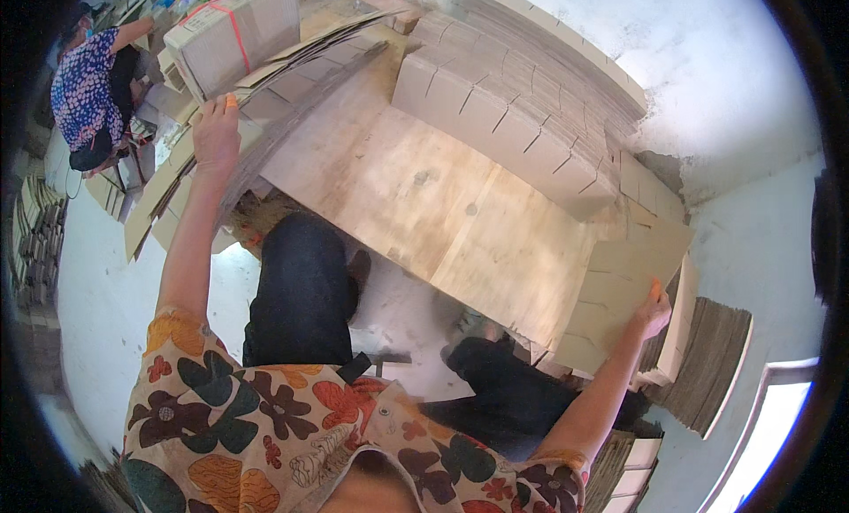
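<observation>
My right hand (654, 314) is between 3 and 4 o'clock, at the right-hand edge of a slotted tan cardboard sheet (610, 287), with an orange cover (655, 289) on one fingertip; those fingers look bunched close together, though I cannot tell whether they are clamped on the cardboard or only lying against it; nor can I tell whether one sheet is there or several. My left hand (217, 140) is out at 10 o'clock, its fingers side by side, beside a fanned sheaf of cardboard (296, 81) and just below a red-strapped carton (208, 49); whether it grips anything there I cannot make out. To handle the slotted sheet well, I judge it best to separate a single layer with the covered fingertip, take it by the solid edge and bear it flat, since the cuts probably make weak lines where it could fold or tear; a loose, even hold should spare the corners too. The sheet lies just inside that right hand, overlapping in view the right end of the bare wooden board (389, 195); its long axis seems to run from 7 toward 1 o'clock, though the lens bends it, with the cut edge facing 9 o'clock; its upper end points toward the wall side, to the right of the tall slotted cardboard stack (478, 115) at 1 o'clock.
</observation>
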